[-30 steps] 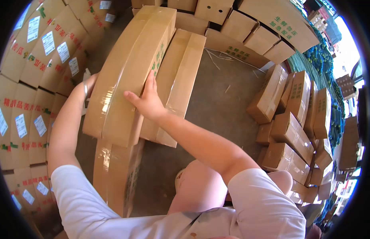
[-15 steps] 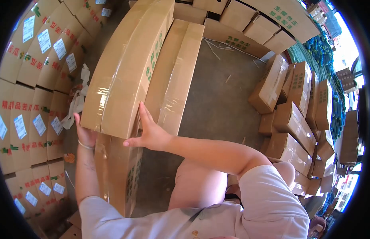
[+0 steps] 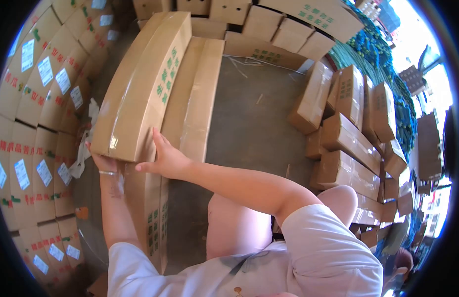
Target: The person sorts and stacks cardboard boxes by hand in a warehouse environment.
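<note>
A long taped cardboard box with green lettering on its right side lies lengthwise in front of me, on top of other boxes. My left hand grips its near left corner from below, and the box partly hides the fingers. On the opposite side, my right hand presses against the near right corner, fingers along the side and thumb by the near end. Between them the two hands hold this end of the box. Beneath it is a lower box, and a similar long box lies close alongside to the right.
Stacked cartons with red lettering and white labels form a wall on the left. More long boxes are piled at the right, with a row of boxes at the back. Bare floor shows between, with scraps. White plastic wrap lies at the left.
The view has shifted, so the held box appears smaller, and its far end now shows. Both hands stay at its near end.
</note>
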Tool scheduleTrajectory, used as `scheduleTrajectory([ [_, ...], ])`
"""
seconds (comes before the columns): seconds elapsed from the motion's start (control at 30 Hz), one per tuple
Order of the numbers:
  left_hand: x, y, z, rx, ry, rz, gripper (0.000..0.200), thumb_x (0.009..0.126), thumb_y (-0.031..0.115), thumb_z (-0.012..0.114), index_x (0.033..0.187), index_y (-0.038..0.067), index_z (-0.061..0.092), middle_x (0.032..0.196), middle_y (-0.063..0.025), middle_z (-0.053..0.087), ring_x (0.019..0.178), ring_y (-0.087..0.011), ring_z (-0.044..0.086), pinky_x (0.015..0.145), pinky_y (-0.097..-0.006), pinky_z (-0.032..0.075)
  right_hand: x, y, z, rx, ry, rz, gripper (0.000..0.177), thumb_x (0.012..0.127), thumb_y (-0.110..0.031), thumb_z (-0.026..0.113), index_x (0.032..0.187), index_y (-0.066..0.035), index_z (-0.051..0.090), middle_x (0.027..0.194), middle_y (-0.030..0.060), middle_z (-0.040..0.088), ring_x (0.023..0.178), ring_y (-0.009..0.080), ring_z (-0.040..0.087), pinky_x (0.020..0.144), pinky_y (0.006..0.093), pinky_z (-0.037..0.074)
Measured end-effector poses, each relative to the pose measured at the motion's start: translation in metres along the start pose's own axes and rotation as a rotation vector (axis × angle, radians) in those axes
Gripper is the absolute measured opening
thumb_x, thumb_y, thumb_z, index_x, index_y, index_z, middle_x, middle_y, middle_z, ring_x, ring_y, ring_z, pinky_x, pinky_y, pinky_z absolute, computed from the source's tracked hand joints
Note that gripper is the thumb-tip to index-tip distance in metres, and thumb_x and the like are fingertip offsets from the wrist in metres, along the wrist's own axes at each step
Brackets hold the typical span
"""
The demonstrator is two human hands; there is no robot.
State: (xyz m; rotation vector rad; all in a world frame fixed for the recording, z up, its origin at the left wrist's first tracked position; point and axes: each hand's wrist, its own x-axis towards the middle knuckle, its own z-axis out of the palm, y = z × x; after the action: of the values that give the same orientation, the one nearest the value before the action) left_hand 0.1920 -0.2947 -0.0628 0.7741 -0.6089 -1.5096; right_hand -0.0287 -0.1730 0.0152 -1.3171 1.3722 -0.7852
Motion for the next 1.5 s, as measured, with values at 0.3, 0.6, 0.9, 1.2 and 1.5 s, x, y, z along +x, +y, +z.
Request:
scheduleTrajectory([
  [0.3,-0.005,-0.026,-0.039,0.426,0.099,0.243,0.056,0.093,0.043,0.031,0.127,0.001,0.045,0.128,-0.012,0.049,0.117,-0.0254,0.047,0.099,-0.0382,0.037,-0.246,0.055,-0.172,-0.101,0.56,0.132,0.066,0.083,-0.022,0.065,0.137,-0.004,0.032,0.125,0.0164,0.051,0.109,0.0232,0.055,0.088,0.0314,0.048],
  [0.6,-0.065,-0.095,0.096,0.897,0.386,0.812,0.049,0.093,0.032,0.038,0.128,-0.002,0.044,0.128,-0.0162,0.048,0.118,-0.027,0.046,0.098,-0.0385,0.038,-0.558,0.083,-0.199,-0.854,0.86,0.776,0.049,0.081,-0.039,0.059,0.119,-0.008,0.052,0.105,0.0158,0.06,0.102,0.0324,0.056,0.084,0.0403,0.046],
  [0.9,-0.35,-0.12,0.383,0.41,-0.95,0.288,0.043,0.095,0.028,0.041,0.129,0.003,0.043,0.127,-0.0134,0.049,0.115,-0.0234,0.047,0.099,-0.033,0.036,-0.645,0.122,-0.17,-0.606,0.984,0.771,0.043,0.084,-0.041,0.051,0.111,-0.009,0.061,0.105,0.013,0.063,0.102,0.0293,0.057,0.086,0.0391,0.046],
  [1.2,-0.535,-0.187,0.461,1.062,-2.701,0.321,0.058,0.082,0.033,0.059,0.128,0.001,0.044,0.121,-0.0211,0.052,0.111,-0.0348,0.051,0.094,-0.0385,0.04,-0.665,0.154,-0.17,-0.461,1.194,0.609,0.038,0.084,-0.033,0.054,0.11,-0.006,0.06,0.105,0.0138,0.062,0.101,0.0296,0.057,0.087,0.0385,0.045],
  [1.5,-0.539,-0.31,0.496,0.8,-2.706,0.315,0.054,0.082,0.029,0.059,0.127,0.001,0.044,0.122,-0.0197,0.052,0.114,-0.0336,0.048,0.096,-0.0386,0.039,-0.696,0.187,-0.16,-0.453,1.352,0.798,0.037,0.083,-0.031,0.056,0.11,-0.006,0.06,0.109,0.0132,0.061,0.106,0.028,0.055,0.091,0.0365,0.043],
])
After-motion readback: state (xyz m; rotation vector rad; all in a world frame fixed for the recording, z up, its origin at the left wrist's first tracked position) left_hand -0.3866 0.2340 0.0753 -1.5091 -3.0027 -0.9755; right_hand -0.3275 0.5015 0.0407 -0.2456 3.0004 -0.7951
